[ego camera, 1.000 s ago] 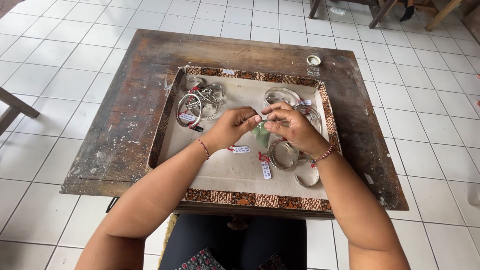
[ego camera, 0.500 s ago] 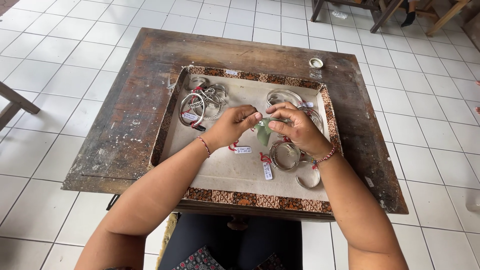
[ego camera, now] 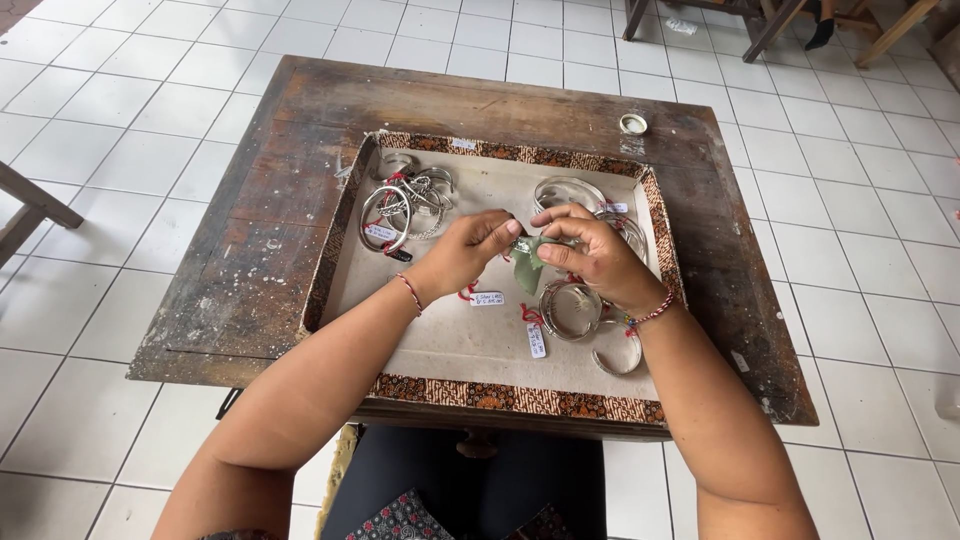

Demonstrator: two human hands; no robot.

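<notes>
We hold a small pale green cloth between our two hands, above the middle of a shallow tray that sits on a worn wooden table. The cloth is soft and crumpled, a dull grey-green, with a loose corner hanging down below our fingers toward the tray's beige lining. Our left hand pinches its left edge with thumb and fingertips closed on it, and our right hand is curled around its right side, fingers bent in a grip; something thin and silvery seems to lie inside the cloth under the right fingers, but we cannot tell what it is. Both wrists wear a red string band. Just near of our right hand lie silver bangles with small white paper tags on red threads, and another tag lies below our left hand. A tangle of more silver bracelets rests in the far left corner of the tray, and a further bangle lies far of our right hand. A small round cap stands on the table beyond the tray, far right.
</notes>
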